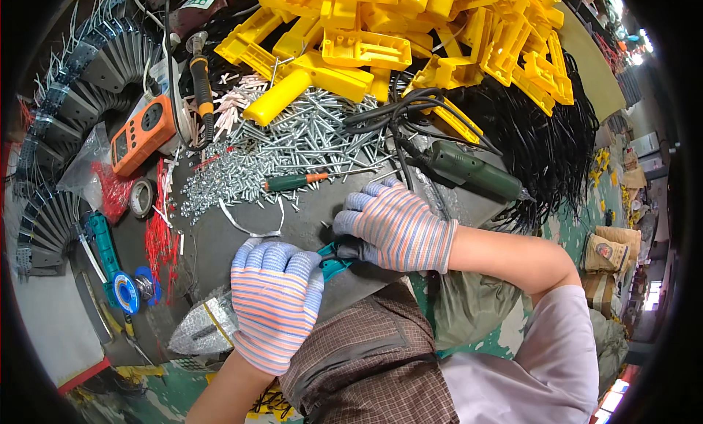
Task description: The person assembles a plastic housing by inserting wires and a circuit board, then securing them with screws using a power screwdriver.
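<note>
Both hands wear striped knit gloves and meet at the table's near edge. Fingers curled, my left hand [277,303] closes on one end of a small teal plastic part [335,263]. My right hand [399,226] is closed on a black piece [351,250] at the other end of that part; its exact kind is mostly hidden by the fingers. Just beyond the hands lie a white strip bent into a loop [253,230] and a screwdriver [285,183] with a green and orange handle. The screwdriver rests against a heap of silver screws [315,127].
Yellow plastic housings [366,50] are piled at the back. A green electric screwdriver [469,168] and black cables [549,146] lie right. Leftward are an orange meter [143,136], tape roll [142,198], red wires [157,248], solder spool [126,292], bubble wrap [194,336] and metal brackets [102,65].
</note>
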Demonstrator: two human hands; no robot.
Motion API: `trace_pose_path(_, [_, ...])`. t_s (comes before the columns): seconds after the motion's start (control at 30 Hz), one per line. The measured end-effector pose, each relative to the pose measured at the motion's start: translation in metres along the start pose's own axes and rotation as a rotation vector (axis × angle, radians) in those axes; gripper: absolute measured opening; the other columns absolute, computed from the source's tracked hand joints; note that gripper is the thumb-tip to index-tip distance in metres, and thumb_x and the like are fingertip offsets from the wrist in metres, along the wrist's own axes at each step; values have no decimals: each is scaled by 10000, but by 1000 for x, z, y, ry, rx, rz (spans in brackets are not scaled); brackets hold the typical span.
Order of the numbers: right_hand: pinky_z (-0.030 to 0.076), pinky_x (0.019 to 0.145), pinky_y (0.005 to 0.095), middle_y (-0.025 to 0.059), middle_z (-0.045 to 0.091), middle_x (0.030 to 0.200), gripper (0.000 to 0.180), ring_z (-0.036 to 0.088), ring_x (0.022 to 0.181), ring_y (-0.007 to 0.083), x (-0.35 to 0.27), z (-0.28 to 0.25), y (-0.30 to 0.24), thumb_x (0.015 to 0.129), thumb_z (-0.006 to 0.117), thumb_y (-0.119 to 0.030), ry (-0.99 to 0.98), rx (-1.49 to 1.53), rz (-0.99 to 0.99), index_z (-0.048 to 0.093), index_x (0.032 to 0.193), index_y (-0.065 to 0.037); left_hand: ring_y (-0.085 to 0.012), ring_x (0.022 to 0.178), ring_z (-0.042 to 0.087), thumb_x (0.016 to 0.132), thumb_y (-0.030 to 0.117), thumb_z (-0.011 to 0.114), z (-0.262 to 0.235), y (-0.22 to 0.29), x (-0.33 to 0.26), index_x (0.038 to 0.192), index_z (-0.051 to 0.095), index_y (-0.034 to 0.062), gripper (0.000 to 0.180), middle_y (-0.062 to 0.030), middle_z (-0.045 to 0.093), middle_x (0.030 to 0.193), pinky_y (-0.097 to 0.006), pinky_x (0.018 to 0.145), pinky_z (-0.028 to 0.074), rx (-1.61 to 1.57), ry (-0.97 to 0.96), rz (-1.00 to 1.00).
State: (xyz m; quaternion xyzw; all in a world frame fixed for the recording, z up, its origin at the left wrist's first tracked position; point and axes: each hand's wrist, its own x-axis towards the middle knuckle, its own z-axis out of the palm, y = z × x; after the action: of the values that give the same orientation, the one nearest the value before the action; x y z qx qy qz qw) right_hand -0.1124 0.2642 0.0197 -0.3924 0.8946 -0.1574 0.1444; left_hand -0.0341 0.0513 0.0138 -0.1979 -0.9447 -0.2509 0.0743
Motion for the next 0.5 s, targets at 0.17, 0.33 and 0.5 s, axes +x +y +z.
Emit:
trace_pose_path(0.17, [460,838,439,92,611,959,298,594,962,326,5,-7,-15,822,699,-290,-12,-67,-10,671,1085,-152,-354,1055,584,750,182,734,-11,11,-18,982,674,95,255,-125,639,1036,-557,1070,363,181,-29,63])
trace_pose_path(0.33, [446,896,435,102,594,1047,345,568,1013,321,-1,8,-20,783,665,-145,74,203,-32,644,1127,-155,-360,1127,541,751,205,741,-15,10,-21,1044,690,120,310,-127,613,1129,-604,1089,320,99,-74,6])
trace_pose_path(0.5, [452,848,449,83,595,1012,351,580,968,311,0,11,-23,810,642,-157,129,216,-83,669,1154,-219,-338,1132,490,745,195,755,-19,15,-56,1076,723,206,333,-87,576,1112,-591,1030,394,311,52,46])
